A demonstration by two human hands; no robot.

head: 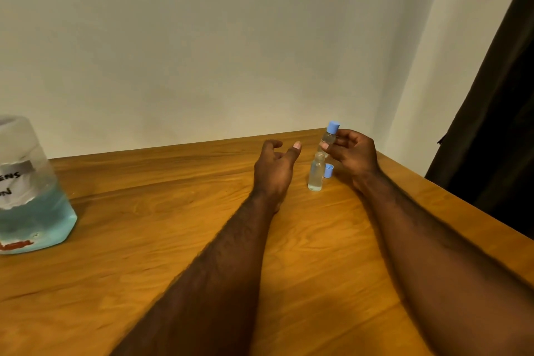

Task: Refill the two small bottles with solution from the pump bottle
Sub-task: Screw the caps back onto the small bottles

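My right hand (354, 153) pinches a small clear bottle with a blue cap (329, 136), held slightly tilted above the table near its far right corner. Just in front of it a second small clear bottle (315, 172) stands upright and uncapped, with clear liquid inside. Its blue cap (328, 170) lies on the wood beside it. My left hand (276, 166) hovers to the left of both bottles, fingers loosely spread and holding nothing. The large bottle of blue solution (31, 188) with a torn white label stands at the far left; its top is cut off by the frame.
The wooden table (161, 211) runs up to a plain wall at the back. Its right edge slants toward me, and a dark curtain (497, 124) hangs beyond it. Bare wood lies between the large bottle and my arms.
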